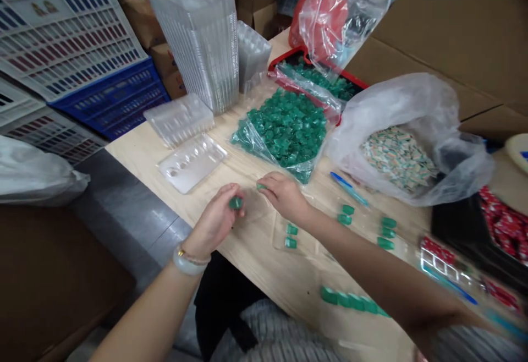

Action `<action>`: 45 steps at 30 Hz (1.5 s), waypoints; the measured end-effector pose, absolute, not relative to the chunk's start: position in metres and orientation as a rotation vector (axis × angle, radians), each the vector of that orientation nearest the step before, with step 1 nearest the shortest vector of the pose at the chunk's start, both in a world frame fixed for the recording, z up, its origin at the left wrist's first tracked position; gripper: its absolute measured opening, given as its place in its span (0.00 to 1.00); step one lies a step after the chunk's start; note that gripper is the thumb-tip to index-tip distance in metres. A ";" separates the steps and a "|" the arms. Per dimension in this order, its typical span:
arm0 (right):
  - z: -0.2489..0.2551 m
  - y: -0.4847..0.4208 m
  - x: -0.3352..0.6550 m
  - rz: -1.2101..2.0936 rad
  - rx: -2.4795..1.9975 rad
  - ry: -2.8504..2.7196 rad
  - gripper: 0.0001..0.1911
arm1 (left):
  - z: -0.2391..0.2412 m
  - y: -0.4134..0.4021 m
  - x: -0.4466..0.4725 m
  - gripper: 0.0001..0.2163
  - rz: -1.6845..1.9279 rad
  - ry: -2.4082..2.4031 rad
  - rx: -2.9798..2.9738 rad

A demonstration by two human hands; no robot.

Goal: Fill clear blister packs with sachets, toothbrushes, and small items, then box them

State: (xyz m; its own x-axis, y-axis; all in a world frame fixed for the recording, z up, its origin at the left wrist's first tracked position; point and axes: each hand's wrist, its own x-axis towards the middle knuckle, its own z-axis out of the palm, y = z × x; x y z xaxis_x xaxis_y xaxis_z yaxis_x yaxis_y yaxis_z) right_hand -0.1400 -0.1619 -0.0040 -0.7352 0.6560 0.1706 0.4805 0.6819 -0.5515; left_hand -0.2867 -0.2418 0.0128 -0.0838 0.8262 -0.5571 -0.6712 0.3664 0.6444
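My left hand (218,216) is closed round a small green plastic piece (235,203), shaped like a tiny cup. Across from it, my right hand (284,194) pinches another green bit (261,186) between thumb and fingertips; its shape is mostly hidden. Just below the fingers lies something clear and flat, too blurred to make out fully. Under my right forearm, clear plastic trays hold green pieces (291,235), a few in each. A row of green pieces (350,300) fills a tray near the front edge. Beyond my hands is a large heap of green pieces (289,122) on clear plastic film.
Clear trays stand in a tall stack (202,48), with a lone tray (192,164) nearer. Right of the heap are a blue pen (348,188) and a white bag (396,103) of small printed pieces. A red tray (358,82) sits behind. Crates (111,98) stand left.
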 end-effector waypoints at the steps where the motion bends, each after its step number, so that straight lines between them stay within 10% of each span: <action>1: -0.009 -0.154 -0.142 0.668 -0.841 -2.636 0.08 | 0.011 -0.239 -0.289 0.08 1.265 1.050 0.157; 11: -0.006 -0.151 -0.142 0.536 -0.764 -2.787 0.13 | -0.005 -0.239 -0.289 0.14 1.253 1.208 0.358; 25: 0.005 -0.172 -0.152 1.887 -1.014 -1.638 0.10 | -0.007 -0.240 -0.279 0.12 1.292 1.295 0.480; 45: 0.015 -0.158 -0.159 2.172 -0.993 -1.367 0.13 | 0.004 -0.231 -0.301 0.12 1.043 0.902 0.392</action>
State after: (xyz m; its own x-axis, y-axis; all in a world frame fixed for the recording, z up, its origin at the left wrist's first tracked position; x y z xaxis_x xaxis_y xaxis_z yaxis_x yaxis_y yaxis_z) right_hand -0.1591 -0.1580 0.0149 -0.6743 0.6449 -0.3597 0.0451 -0.4502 -0.8918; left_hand -0.3006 -0.2306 0.0035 0.2011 0.8691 -0.4519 -0.5722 0.4787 0.6659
